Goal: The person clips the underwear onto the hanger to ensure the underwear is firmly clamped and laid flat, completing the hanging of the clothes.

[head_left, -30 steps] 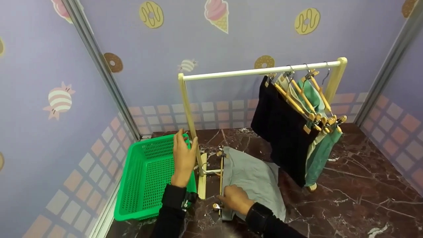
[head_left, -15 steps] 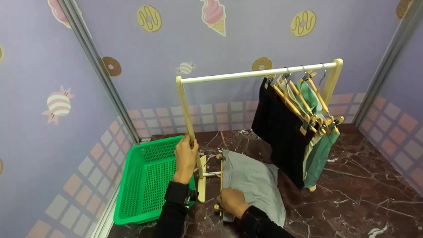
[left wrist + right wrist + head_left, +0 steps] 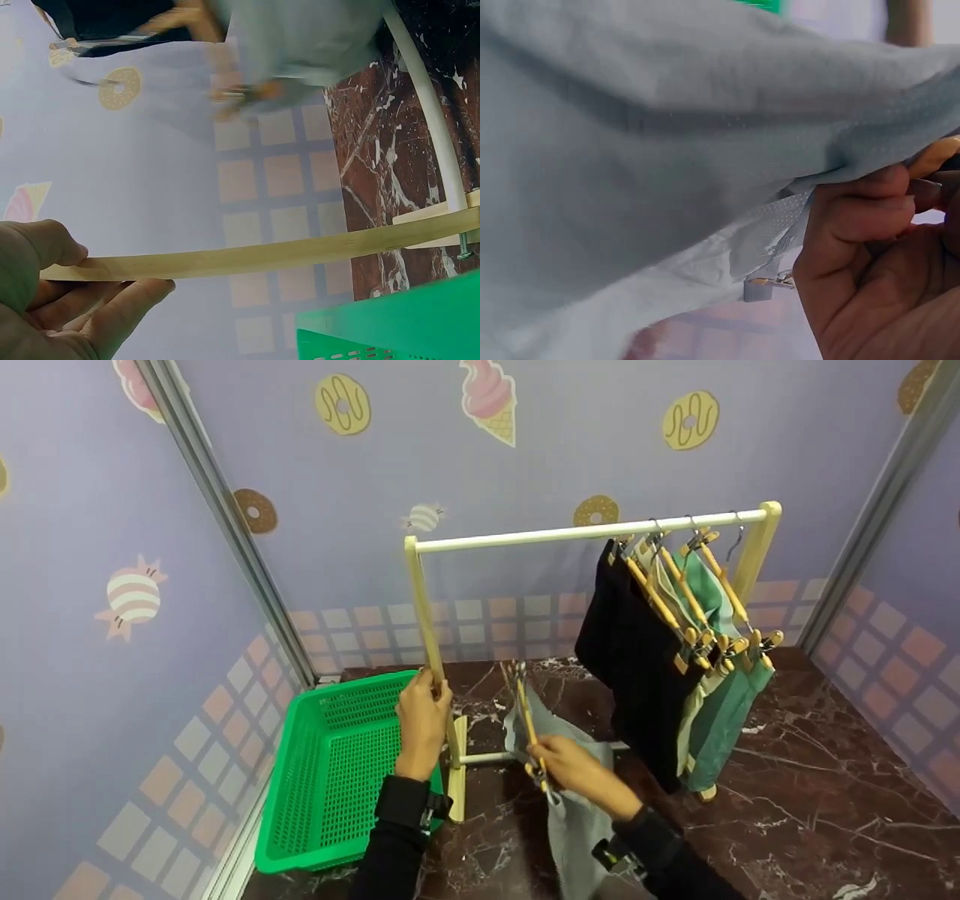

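Observation:
In the head view my left hand (image 3: 424,724) holds the left post (image 3: 422,615) of a small wooden clothes rack. The left wrist view shows the thumb on one side of that post (image 3: 225,261) and the fingers on the other. My right hand (image 3: 574,765) grips a wooden clip hanger (image 3: 527,712), lifted off the floor beneath the rail. From its clips hangs a grey garment (image 3: 574,840), which fills much of the right wrist view and partly hides the hanger there. Curled fingers (image 3: 855,225) show beside the cloth.
On the rail (image 3: 525,538), toward the right end, several clip hangers carry a black garment (image 3: 637,675), a cream one and a green one (image 3: 724,720). A green plastic basket (image 3: 281,780) stands left of the rack. The rack's lower bar (image 3: 484,757) runs above the dark marbled floor.
My left hand has moved in and taken hold of the rack's post. The right hand has raised the hanger with the grey garment off the floor, turning it so the cloth hangs down.

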Available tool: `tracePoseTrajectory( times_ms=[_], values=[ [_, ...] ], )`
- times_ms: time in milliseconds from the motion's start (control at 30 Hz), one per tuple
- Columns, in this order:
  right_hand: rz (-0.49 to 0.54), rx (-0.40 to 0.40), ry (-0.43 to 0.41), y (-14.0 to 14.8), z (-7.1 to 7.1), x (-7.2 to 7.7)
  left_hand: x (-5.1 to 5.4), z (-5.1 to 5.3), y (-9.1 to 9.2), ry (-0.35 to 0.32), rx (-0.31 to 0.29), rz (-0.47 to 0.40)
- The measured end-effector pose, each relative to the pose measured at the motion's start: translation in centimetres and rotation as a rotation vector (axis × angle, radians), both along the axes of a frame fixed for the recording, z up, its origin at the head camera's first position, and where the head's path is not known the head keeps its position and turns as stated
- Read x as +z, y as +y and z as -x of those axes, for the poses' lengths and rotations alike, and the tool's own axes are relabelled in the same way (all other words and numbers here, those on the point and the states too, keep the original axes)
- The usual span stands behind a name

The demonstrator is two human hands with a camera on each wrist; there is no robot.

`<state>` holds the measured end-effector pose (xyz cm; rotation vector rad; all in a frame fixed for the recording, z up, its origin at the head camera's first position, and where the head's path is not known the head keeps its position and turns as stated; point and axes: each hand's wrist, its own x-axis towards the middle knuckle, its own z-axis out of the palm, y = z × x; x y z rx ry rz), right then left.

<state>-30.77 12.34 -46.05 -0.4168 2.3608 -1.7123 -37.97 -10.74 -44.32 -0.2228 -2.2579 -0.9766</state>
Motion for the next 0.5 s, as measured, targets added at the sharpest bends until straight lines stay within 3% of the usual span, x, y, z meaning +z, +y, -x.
tracePoseTrajectory(
  times_ms=[233,500],
  values=[
    [0.154,-0.081,0.084,1.7,-1.6,6.3,0.0,-0.1,0.0,0.003,0.015,0.003],
    [0.378,-0.236,0.179,2.0,-2.0,10.6,-0.1,-0.2,0.1,0.016,0.008,0.019]
  ],
)
